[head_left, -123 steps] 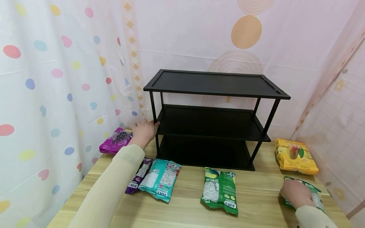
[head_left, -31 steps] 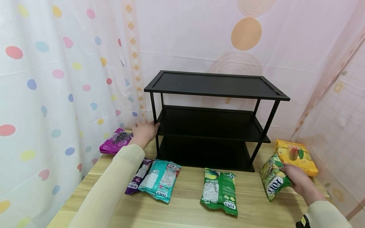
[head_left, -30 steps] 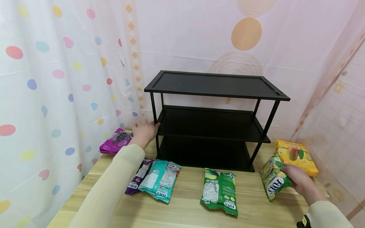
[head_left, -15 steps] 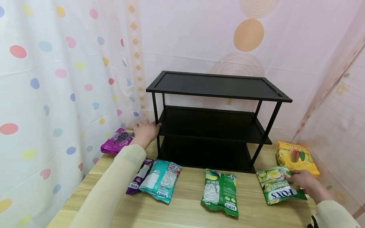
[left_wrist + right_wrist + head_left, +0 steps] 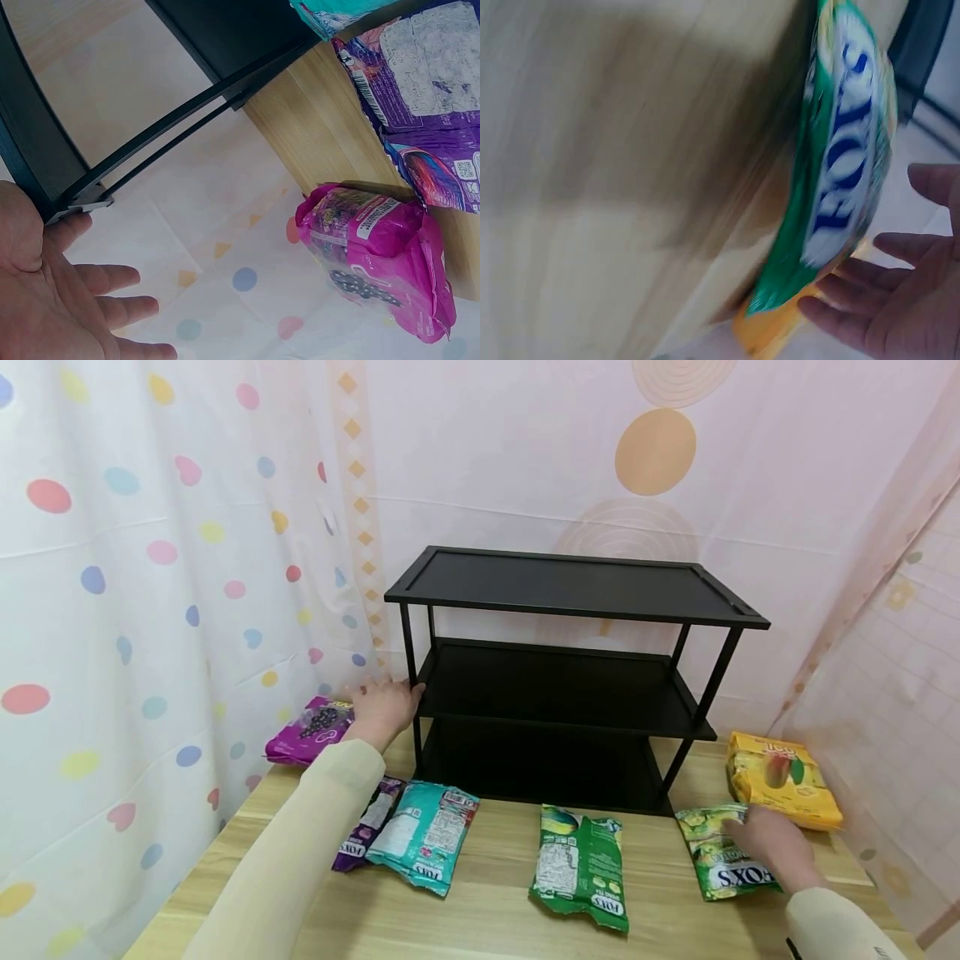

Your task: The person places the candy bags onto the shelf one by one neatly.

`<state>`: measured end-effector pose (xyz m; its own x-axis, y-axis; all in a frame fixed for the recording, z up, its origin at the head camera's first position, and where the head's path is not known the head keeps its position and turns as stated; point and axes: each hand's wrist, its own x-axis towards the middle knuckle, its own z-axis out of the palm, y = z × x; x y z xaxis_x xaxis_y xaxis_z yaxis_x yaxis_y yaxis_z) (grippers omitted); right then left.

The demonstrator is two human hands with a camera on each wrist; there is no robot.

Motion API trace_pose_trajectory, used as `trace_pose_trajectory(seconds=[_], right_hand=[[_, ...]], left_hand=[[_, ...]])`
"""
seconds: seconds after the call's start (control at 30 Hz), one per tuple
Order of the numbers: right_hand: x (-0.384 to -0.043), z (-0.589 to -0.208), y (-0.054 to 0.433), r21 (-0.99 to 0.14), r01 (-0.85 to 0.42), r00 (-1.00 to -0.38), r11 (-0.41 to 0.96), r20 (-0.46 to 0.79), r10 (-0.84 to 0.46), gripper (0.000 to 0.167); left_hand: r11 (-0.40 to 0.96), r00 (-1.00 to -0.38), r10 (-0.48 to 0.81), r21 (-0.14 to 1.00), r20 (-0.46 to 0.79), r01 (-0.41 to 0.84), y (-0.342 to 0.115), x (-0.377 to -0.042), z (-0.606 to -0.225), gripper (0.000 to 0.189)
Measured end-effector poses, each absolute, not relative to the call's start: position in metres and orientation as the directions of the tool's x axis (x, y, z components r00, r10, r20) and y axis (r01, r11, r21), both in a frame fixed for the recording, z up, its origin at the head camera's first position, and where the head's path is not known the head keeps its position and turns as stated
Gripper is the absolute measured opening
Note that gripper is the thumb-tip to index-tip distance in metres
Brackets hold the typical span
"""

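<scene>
My left hand [image 5: 384, 710] rests at the left post of the black three-tier shelf rack [image 5: 555, 685], level with the middle shelf. Its fingers are straight and spread in the left wrist view. On the right, my right hand [image 5: 776, 847] is over a green FOX'S candy bag [image 5: 723, 856] lying front side up on the table. In the right wrist view its fingers are spread beside the bag's edge, not curled round it; whether the fingertips touch the bag I cannot tell. Part of this bag is hidden under the hand in the head view.
In front of the rack lie another green bag [image 5: 577, 868], a teal bag [image 5: 423, 835] and a dark purple bag [image 5: 367, 827]. A magenta grape bag [image 5: 311, 731] is at the left. The yellow mango bag [image 5: 783, 781] sits behind my right hand, near the curtain [image 5: 900, 693].
My right hand has moved the green bag leftward from the right edge, turned it from back to front side up, laid it down and loosened its hold. My left hand stays at the rack.
</scene>
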<state>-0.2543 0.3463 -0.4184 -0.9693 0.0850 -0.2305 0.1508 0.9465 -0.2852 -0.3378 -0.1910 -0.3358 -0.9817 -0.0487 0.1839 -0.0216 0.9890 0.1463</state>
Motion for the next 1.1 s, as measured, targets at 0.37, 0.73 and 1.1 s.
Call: trace_pose_trajectory(seconds=[0.37,0.73,1.1], right_hand=[[-0.25,-0.438,0.306,-0.112,0.193,-0.968,0.975,-0.184,0.17,0.1],[-0.248,-0.448,0.315,-0.163,0.116,-0.974,0.98,-0.211,0.08,0.095],[-0.249,-0.45,0.326,-0.195,0.014,-0.976,0.981,-0.216,-0.029,0.09]], left_hand=[[0.989,-0.981,-0.046,0.144,0.188,-0.018,-0.189,-0.336,-0.335,0.056],[0.991,-0.979,-0.041,0.136,0.2,-0.014,-0.193,-0.337,-0.336,0.054],[0.992,-0.977,-0.035,0.126,0.209,-0.008,-0.195,-0.336,-0.335,0.054]])
